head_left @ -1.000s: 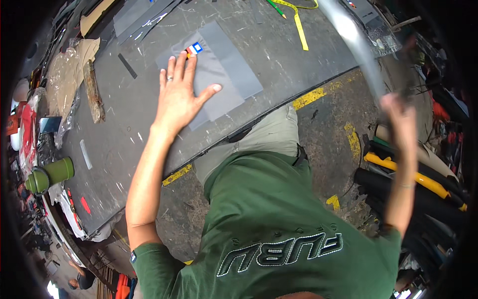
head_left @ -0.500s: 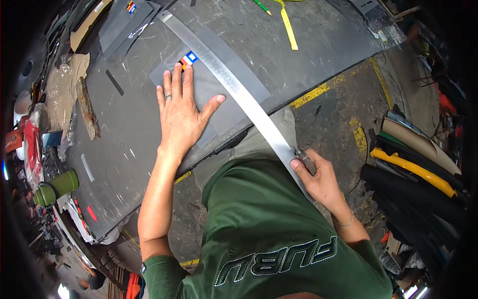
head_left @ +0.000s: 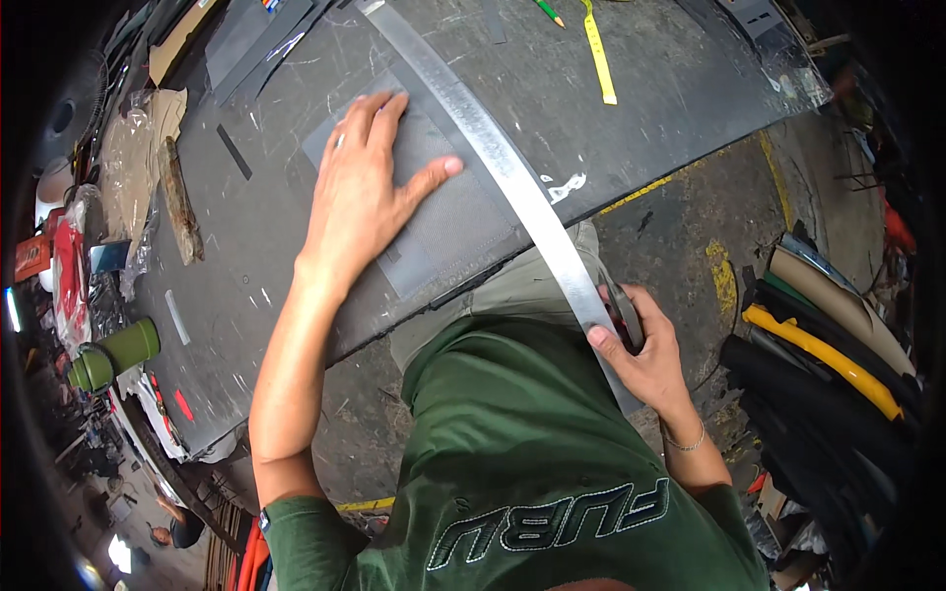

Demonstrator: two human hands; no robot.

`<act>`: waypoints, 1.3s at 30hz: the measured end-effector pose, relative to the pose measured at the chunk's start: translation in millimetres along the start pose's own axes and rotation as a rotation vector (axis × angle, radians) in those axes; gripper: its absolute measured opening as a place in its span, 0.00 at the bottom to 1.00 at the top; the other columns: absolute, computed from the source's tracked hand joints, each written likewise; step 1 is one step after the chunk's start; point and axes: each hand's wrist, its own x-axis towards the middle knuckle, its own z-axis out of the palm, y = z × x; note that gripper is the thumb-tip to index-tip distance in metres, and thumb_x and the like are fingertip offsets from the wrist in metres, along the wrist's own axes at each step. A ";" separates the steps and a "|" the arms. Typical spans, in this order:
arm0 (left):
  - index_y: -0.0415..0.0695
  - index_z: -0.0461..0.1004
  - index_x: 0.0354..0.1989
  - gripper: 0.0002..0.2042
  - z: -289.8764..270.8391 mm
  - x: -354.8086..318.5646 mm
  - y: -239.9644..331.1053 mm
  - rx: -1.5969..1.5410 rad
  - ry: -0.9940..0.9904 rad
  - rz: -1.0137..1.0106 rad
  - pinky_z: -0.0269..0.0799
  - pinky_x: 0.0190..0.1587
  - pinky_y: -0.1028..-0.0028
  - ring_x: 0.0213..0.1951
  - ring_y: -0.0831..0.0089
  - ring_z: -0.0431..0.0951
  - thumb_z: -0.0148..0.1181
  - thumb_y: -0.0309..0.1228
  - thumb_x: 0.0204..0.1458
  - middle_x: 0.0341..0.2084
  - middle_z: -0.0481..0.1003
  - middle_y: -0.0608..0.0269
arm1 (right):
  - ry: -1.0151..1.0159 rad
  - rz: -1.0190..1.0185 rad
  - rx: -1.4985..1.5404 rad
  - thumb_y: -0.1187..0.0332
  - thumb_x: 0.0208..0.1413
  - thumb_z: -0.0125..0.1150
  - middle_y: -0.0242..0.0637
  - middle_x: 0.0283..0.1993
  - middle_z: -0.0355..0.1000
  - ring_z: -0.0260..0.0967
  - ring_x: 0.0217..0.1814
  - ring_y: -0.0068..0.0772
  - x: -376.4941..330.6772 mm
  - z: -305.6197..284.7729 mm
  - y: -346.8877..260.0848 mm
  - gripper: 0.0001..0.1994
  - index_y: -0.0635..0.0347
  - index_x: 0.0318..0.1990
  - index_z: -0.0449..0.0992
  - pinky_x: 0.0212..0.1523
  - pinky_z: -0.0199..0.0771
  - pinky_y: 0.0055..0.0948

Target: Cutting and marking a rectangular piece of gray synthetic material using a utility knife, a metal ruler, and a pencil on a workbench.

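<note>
My left hand [head_left: 357, 192] lies palm down on a grey textured sheet [head_left: 453, 222], fingers spread, thumb pointing right. The coloured patch on the sheet is hidden beneath the fingers. A long metal ruler [head_left: 512, 177] runs along the sheet's right side, from the far part of the table to past its near edge. My right hand [head_left: 645, 345] grips the ruler's near end, thumb on top. A slim dark tool [head_left: 624, 313] sits in the same hand; its tip is not clear enough to tell its kind.
On the dark worktable [head_left: 286, 236] lie a yellow tape measure [head_left: 599, 59], a green pencil [head_left: 548, 12], a bark-like wood piece [head_left: 180, 202] and a green bottle [head_left: 118, 355]. Grey sheets [head_left: 261, 44] are stacked at the far left. Rolls of material [head_left: 828, 355] stand at the right.
The grey sheet no longer shows to the ruler's right, where a white mark on the table is now visible. The ruler has shifted right. My left fingers now cover the patch.
</note>
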 end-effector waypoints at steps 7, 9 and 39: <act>0.32 0.60 0.70 0.46 38.2 17.0 -12.1 -0.043 0.182 0.020 0.51 0.75 0.50 0.72 0.41 0.57 0.61 0.61 0.58 0.69 0.61 0.35 | 0.036 -0.212 0.038 0.68 0.63 0.68 0.47 0.50 0.82 0.78 0.52 0.29 17.2 13.8 3.6 0.19 0.66 0.59 0.78 0.55 0.74 0.29; 0.33 0.60 0.70 0.45 35.8 16.3 -8.7 -0.126 0.188 -0.032 0.51 0.76 0.51 0.73 0.40 0.57 0.62 0.61 0.57 0.69 0.60 0.35 | 0.008 -0.258 0.069 0.75 0.62 0.67 0.47 0.52 0.82 0.78 0.54 0.28 22.0 16.5 -0.3 0.18 0.67 0.59 0.78 0.57 0.73 0.28; 0.39 0.65 0.70 0.49 37.0 5.7 -3.8 0.058 0.108 0.134 0.48 0.76 0.48 0.74 0.46 0.57 0.70 0.64 0.47 0.70 0.63 0.42 | -0.041 -0.004 0.320 0.61 0.66 0.66 0.34 0.35 0.78 0.76 0.32 0.20 72.8 35.2 -4.5 0.15 0.65 0.50 0.76 0.33 0.75 0.23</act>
